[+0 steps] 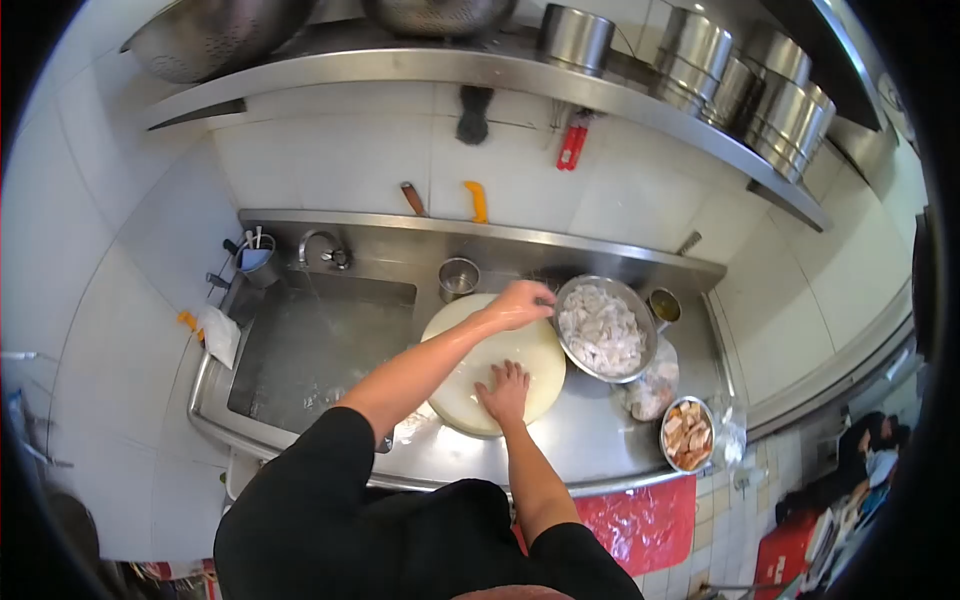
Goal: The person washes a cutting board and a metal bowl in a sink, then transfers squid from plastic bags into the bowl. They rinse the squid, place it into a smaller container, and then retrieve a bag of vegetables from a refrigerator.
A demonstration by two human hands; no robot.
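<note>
My left hand reaches across the round white cutting board with its fingers curled. The fingertips are at the left rim of a metal bowl; whether they grip the rim or something small, I cannot make out. Pale whitish pieces of food fill that bowl, which stands at the right edge of the board. My right hand lies flat on the board, fingers spread, holding nothing. A small empty-looking metal pot stands behind the board.
Left is a sink under a faucet. To the right are a metal cup, a plastic bag and a bowl of orange-brown pieces. A shelf with pots overhangs the counter. Knife handles stick up along the backsplash.
</note>
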